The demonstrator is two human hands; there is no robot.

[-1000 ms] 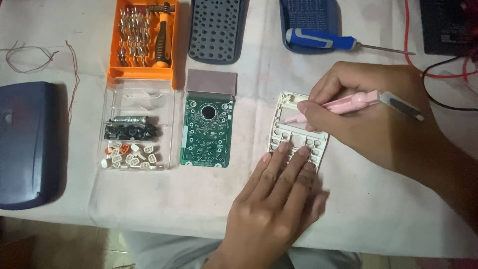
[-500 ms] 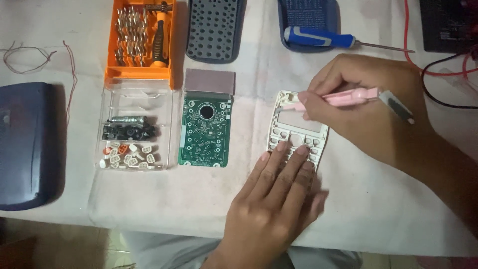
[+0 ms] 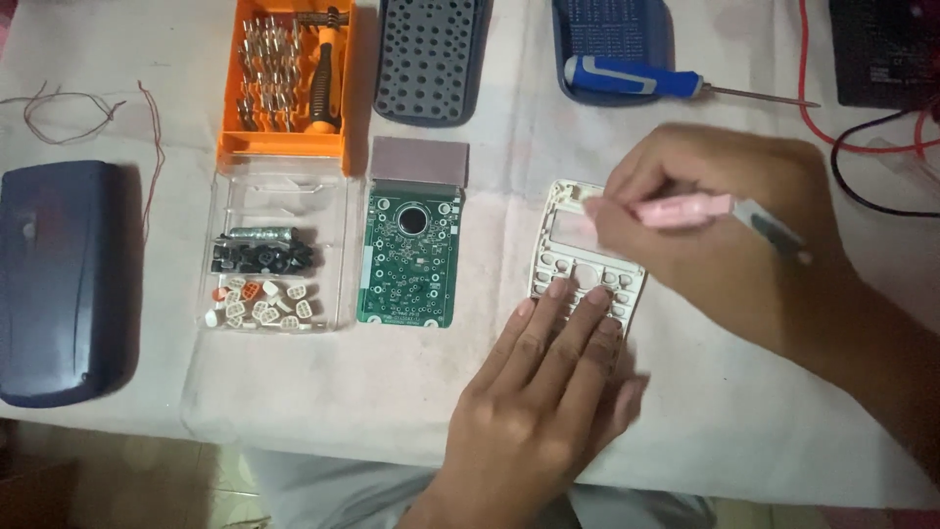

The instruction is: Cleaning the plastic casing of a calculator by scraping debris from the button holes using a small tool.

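White keypad frame [image 3: 566,257] | under left hand [image 3: 548,392] fingertips | right hand [image 3: 720,230] above

2 hands [image 3: 548,411], 2 screwdrivers [image 3: 636,78], 1 green circuit board [image 3: 409,257], 1 white keypad frame [image 3: 573,250], 1 pink tool [image 3: 685,210].

Left hand [image 3: 548,392]: enters from bottom edge, palm down, fingers [image 3: 573,313] extended, close together, pointing up and slightly right; fingertips pressed flat on white keypad frame [image 3: 568,245]; thumb tucked along right side, slightly blurred.

Right hand [image 3: 725,235]: enters from right edge, forearm running diagonally toward lower right corner; knuckles up, back of hand toward camera; fingers curled around pink pen-like tool [image 3: 685,210], pinch near its left end; tool lies near horizontal, tip over upper part of frame. Hands near, not touching.
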